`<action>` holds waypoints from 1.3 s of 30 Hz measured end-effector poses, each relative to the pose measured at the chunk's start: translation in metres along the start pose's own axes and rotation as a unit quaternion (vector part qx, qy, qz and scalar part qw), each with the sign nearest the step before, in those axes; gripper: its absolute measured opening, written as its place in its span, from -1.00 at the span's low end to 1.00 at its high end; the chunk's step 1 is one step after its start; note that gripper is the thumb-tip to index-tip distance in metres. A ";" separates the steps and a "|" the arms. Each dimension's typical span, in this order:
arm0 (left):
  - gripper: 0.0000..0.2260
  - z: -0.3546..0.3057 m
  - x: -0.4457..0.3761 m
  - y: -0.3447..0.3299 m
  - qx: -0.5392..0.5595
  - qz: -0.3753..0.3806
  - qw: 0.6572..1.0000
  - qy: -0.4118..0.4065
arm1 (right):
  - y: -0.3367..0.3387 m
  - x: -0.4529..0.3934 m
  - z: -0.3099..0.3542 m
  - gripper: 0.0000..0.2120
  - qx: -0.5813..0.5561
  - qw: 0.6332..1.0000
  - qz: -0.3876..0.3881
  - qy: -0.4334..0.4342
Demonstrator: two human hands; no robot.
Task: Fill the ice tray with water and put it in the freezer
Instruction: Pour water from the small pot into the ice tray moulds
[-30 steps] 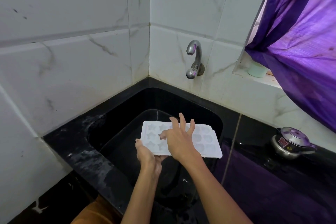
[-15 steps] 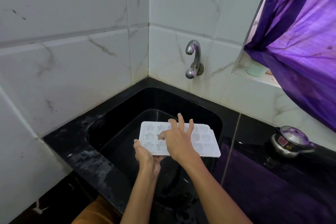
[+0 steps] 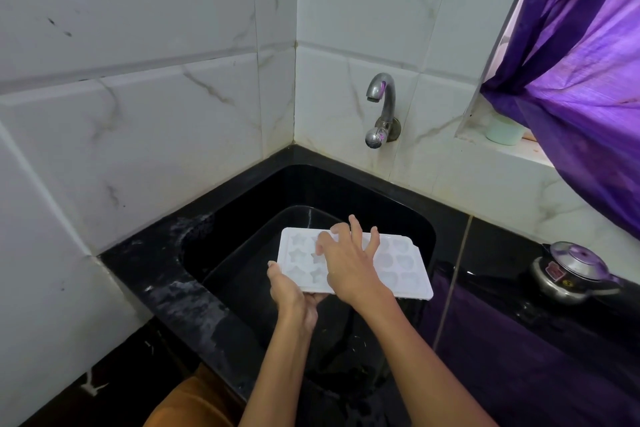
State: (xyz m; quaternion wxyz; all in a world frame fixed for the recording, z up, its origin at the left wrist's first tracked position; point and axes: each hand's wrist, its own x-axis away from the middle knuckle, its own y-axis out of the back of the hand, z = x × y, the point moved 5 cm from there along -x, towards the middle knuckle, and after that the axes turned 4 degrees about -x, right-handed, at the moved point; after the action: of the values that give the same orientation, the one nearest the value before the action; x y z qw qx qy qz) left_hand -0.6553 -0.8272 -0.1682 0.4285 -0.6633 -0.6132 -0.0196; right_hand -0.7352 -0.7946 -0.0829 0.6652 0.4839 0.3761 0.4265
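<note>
The left hand (image 3: 292, 291) grips the near-left corner of the white plastic ice tray with star-shaped moulds (image 3: 398, 270); the right hand (image 3: 346, 258) lies spread-fingered on top. The tray hangs over the black sink (image 3: 242, 211), under no running water from the steel tap (image 3: 381, 107); filling and freezing look still undone.

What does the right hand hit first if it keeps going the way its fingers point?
Likely the sink's far wall below the tap. The right hand lies over the ice tray, fingers aimed away from the person; depth is unclear.

Right hand (image 3: 349, 262) fingers more curled over ice tray (image 3: 398, 267)
</note>
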 end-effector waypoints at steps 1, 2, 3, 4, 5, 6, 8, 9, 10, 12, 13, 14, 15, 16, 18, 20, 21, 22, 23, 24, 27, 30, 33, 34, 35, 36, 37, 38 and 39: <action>-0.56 -0.001 0.000 0.000 0.001 0.000 1.000 -0.001 | 0.001 -0.001 0.002 -0.50 -0.012 1.000 -0.001 0.005; -0.57 -0.001 0.001 0.000 0.004 -0.001 1.000 -0.001 | 0.001 -0.002 0.005 -0.49 -0.023 1.000 0.000 0.013; -0.58 -0.001 0.001 0.000 0.006 -0.002 1.000 0.001 | 0.002 -0.003 0.007 -0.48 -0.027 0.999 0.002 0.022; -0.58 -0.001 0.001 0.000 0.008 -0.002 1.000 0.002 | 0.002 -0.004 0.010 -0.48 -0.024 0.999 0.006 0.031; -0.57 -0.001 0.002 -0.001 0.010 -0.003 1.000 0.005 | 0.002 -0.004 0.013 -0.47 -0.018 0.999 0.014 0.037; -0.57 -0.001 0.002 -0.001 0.011 -0.004 1.000 0.006 | 0.001 -0.006 0.016 -0.48 -0.011 0.999 0.023 0.043; -0.58 -0.001 0.004 -0.002 0.012 -0.007 1.000 0.009 | -0.001 -0.007 0.021 -0.54 0.006 0.998 0.042 0.051; -0.58 -0.001 0.005 -0.003 0.013 -0.008 1.000 0.010 | -0.002 -0.008 0.024 -0.59 0.015 0.997 0.048 0.054; -0.58 -0.001 0.005 -0.003 0.014 -0.011 1.000 0.012 | -0.004 -0.009 0.025 -0.63 0.023 0.997 0.051 0.056; -0.60 -0.001 0.007 -0.003 0.018 -0.016 1.000 0.015 | -0.007 -0.009 0.027 -0.65 0.032 0.996 0.054 0.055; -0.60 -0.002 0.007 -0.002 0.019 -0.020 0.999 0.016 | -0.009 -0.009 0.027 -0.65 0.033 0.996 0.054 0.055; -0.60 -0.002 0.007 -0.001 0.018 -0.024 0.999 0.017 | -0.011 -0.009 0.028 -0.64 0.032 0.996 0.054 0.055; -0.59 -0.002 0.007 -0.001 0.015 -0.026 0.999 0.015 | -0.012 -0.009 0.028 -0.64 0.031 0.996 0.053 0.057; -0.58 -0.003 0.007 0.000 0.010 -0.028 0.999 0.013 | -0.013 -0.009 0.028 -0.63 0.032 0.996 0.052 0.058; -0.57 -0.003 0.007 0.000 0.002 -0.031 0.999 0.011 | -0.015 -0.008 0.028 -0.62 0.034 0.996 0.047 0.060; -0.58 -0.003 0.007 -0.001 0.004 -0.032 0.999 0.016 | -0.015 -0.007 0.029 -0.61 0.032 0.997 0.042 0.062; -0.59 -0.003 0.007 -0.001 0.005 -0.032 0.999 0.018 | -0.015 -0.007 0.029 -0.60 0.033 0.997 0.039 0.063; -0.60 -0.003 0.007 -0.001 0.007 -0.032 0.999 0.020 | -0.015 -0.007 0.029 -0.59 0.034 0.997 0.037 0.064; -0.59 -0.002 0.007 -0.001 0.009 -0.031 0.999 0.023 | -0.016 -0.007 0.029 -0.58 0.033 0.997 0.036 0.064; -0.58 -0.002 0.006 -0.001 0.013 -0.030 0.999 0.025 | -0.016 -0.007 0.029 -0.59 0.032 0.997 0.036 0.064; -0.59 0.000 0.004 0.000 0.017 -0.032 0.999 0.024 | -0.016 -0.007 0.028 -0.59 0.027 0.997 0.041 0.060; -0.59 -0.001 0.002 0.000 0.010 -0.027 0.999 0.016 | -0.012 -0.005 0.024 -0.51 0.002 0.998 0.039 0.055; -0.57 -0.005 -0.001 0.001 0.016 -0.018 1.000 0.012 | 0.009 -0.002 0.007 -0.44 -0.034 0.999 -0.002 0.027; -0.56 -0.006 -0.002 0.002 0.020 -0.015 1.000 0.012 | 0.019 -0.001 -0.003 -0.43 -0.046 0.999 -0.018 0.008; -0.55 -0.008 -0.002 0.003 0.022 -0.013 1.000 0.011 | 0.029 0.001 -0.014 -0.43 -0.055 0.998 -0.031 -0.014; -0.54 -0.010 -0.003 0.005 0.022 -0.014 1.000 0.007 | 0.038 0.004 -0.026 -0.43 -0.057 0.997 -0.040 -0.035; -0.54 -0.013 -0.004 0.008 0.020 -0.015 1.000 0.002 | 0.045 0.009 -0.039 -0.42 -0.054 0.996 -0.047 -0.056; -0.54 -0.015 -0.005 0.010 0.020 -0.014 1.000 -0.003 | 0.051 0.014 -0.051 -0.41 -0.049 0.994 -0.053 -0.077; -0.53 -0.018 -0.006 0.011 0.023 -0.014 1.000 -0.005 | 0.055 0.020 -0.062 -0.39 -0.045 0.993 -0.057 -0.097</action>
State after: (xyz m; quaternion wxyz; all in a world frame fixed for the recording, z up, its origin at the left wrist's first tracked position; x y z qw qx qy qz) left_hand -0.6384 -0.8413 -0.1665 0.4401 -0.6450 -0.6247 -0.0080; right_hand -0.7958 -0.7472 -0.0466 0.7427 0.4708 0.3168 0.3554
